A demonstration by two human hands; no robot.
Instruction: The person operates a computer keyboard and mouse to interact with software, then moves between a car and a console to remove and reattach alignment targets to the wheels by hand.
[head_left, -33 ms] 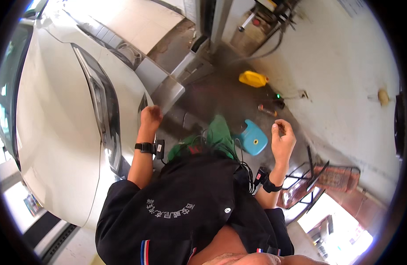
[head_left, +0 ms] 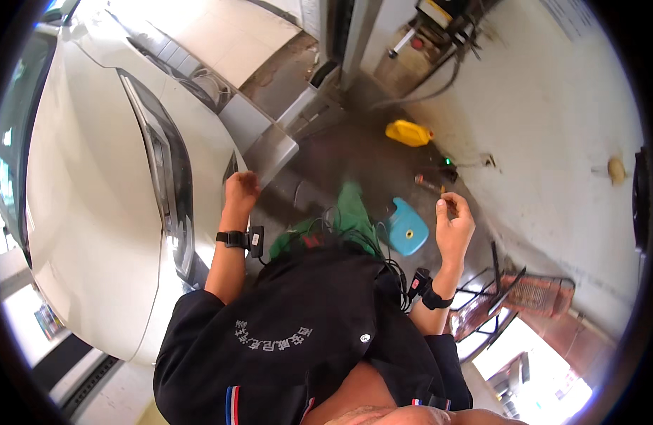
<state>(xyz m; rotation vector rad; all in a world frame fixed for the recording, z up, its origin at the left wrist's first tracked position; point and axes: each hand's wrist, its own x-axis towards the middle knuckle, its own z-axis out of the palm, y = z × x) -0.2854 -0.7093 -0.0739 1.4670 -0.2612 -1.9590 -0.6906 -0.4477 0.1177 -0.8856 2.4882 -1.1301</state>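
Note:
My left hand (head_left: 241, 190) is loosely closed beside the front corner of a white car (head_left: 93, 205), near its dark headlight (head_left: 160, 156). Its curled fingers are in shadow, so I cannot make out whether anything is inside them. On the other side my right hand (head_left: 454, 221) is raised, its fingers bent and apart from the thumb. Nothing shows in that gap. Each wrist wears a black strap (head_left: 231, 239) with a small black box (head_left: 256, 241) and a cable. Below, a green trouser leg (head_left: 351, 216) shows.
On the dark floor (head_left: 326, 152) are a blue plastic stool (head_left: 406, 234), a yellow jug (head_left: 409, 132) and a small tube-shaped item (head_left: 429, 184). A pale wall (head_left: 553, 142) runs along the right. A grey metal post (head_left: 351, 42) stands ahead; a reddish framed lamp (head_left: 539, 292) stands right.
The stool, jug and lamp sit slightly differently in the picture, and the green trouser leg has shifted a little. Both hands keep nearly the same pose.

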